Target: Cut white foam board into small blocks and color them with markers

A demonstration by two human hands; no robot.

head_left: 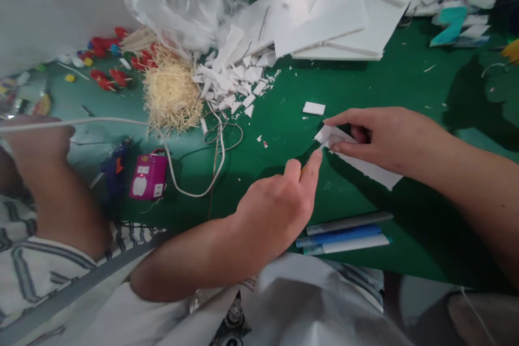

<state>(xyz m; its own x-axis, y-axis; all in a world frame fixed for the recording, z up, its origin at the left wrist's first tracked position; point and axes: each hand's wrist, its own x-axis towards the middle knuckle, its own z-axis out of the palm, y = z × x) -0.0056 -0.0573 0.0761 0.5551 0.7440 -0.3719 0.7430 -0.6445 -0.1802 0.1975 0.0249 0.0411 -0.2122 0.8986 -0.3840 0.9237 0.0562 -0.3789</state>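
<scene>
My left hand (279,203) is closed around a craft knife, of which a bit of yellow handle and the thin blade (323,144) show. The blade touches a white foam board strip (375,170) near its far left end. My right hand (379,138) grips that strip between thumb and fingers and holds it against the green table. A small white rectangular foam piece (313,108) lies just beyond the strip. Most of the knife's handle is hidden inside my left fist.
White foam sheets (344,21) and foam scraps (239,84) lie at the back beside shredded straw (172,92). Several markers (344,237) rest near the front edge. A pink power socket (149,175) with a white cable stands left, near another person's hand (38,138).
</scene>
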